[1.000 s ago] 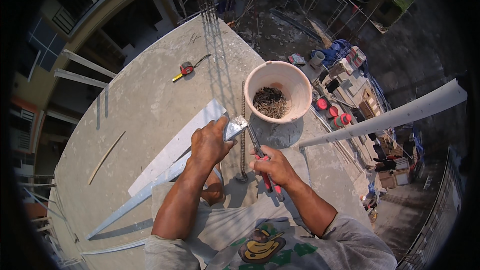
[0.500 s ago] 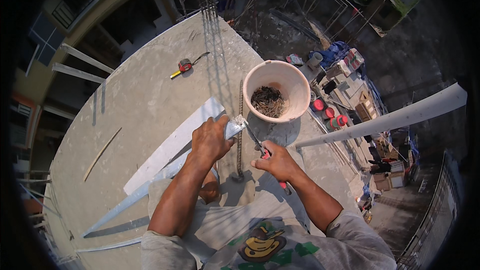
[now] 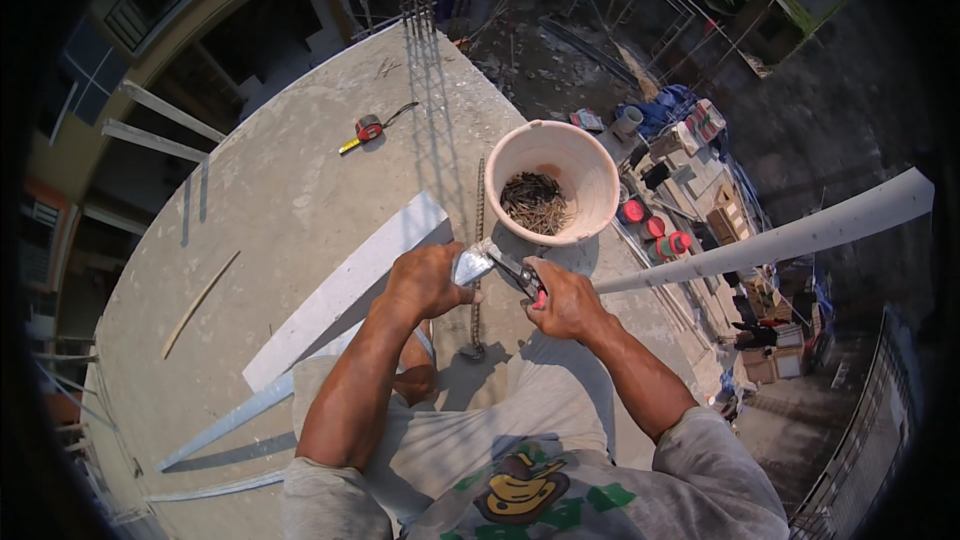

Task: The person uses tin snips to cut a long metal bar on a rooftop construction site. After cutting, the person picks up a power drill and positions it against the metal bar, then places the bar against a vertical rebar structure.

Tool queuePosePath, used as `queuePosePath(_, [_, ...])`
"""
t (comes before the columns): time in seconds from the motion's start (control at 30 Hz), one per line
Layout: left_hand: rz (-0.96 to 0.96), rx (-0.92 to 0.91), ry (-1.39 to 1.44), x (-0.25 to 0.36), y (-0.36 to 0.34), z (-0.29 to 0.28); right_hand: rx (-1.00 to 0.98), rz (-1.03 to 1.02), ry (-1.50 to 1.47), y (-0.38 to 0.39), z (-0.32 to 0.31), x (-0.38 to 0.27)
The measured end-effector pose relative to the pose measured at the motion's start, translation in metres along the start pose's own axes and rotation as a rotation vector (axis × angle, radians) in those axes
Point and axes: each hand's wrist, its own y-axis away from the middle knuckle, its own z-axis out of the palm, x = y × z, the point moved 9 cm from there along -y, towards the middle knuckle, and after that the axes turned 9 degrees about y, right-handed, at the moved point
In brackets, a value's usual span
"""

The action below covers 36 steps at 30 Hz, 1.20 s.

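My left hand [image 3: 425, 282] grips a long silvery metal channel [image 3: 235, 432] near its bent end, beyond the fingers. The channel slants down to the left past my leg. In my right hand [image 3: 568, 300] is a pair of snips [image 3: 520, 278] with red-and-black handles, the fingers wrapped round them. Their jaws meet the channel's end; whether they have bitten into it I cannot make out. A white flat strip [image 3: 335, 298] lies beside the channel, partly behind my left hand. Close ahead, a ribbed steel bar [image 3: 478, 325] rests on the concrete.
A pale bucket [image 3: 598, 175] holding nails or wire scraps stands just ahead. A red tape measure [image 3: 369, 128] lies farther off, and a thin wooden stick [image 3: 200, 305] at left. A white pole [image 3: 770, 237] juts out to the right. The concrete slab [image 3: 290, 190] ends at a drop.
My right hand has moved slightly up and right, and its fingers have closed further round the snips' handles. My left hand and the channel's end have shifted slightly down.
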Motion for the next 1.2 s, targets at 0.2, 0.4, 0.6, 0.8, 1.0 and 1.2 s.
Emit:
queuePosePath(0.2, [0.014, -0.019, -0.011, 0.0, -0.001, 0.001, 0.072, -0.074, -0.003, -0.006, 0.008, 0.004])
queuePosePath(0.4, [0.062, -0.063, -0.002, 0.002, -0.004, 0.005, 0.113, -0.118, 0.001, -0.006, 0.011, 0.005])
queuePosePath(0.6, [0.03, -0.042, -0.038, 0.0, -0.003, 0.006, 0.044, -0.023, 0.053, -0.006, 0.002, -0.001])
queuePosePath(0.8, [-0.052, -0.012, 0.031, -0.021, -0.012, -0.006, -0.234, 0.444, -0.285, 0.03, 0.016, 0.024])
queuePosePath(1.0, [0.026, 0.054, 0.35, -0.029, -0.01, -0.037, -0.135, 0.956, -1.025, 0.045, 0.141, 0.065])
queuePosePath(1.2, [0.01, 0.053, 0.332, -0.034, -0.012, -0.04, -0.221, 1.26, -0.827, 0.073, 0.255, 0.114])
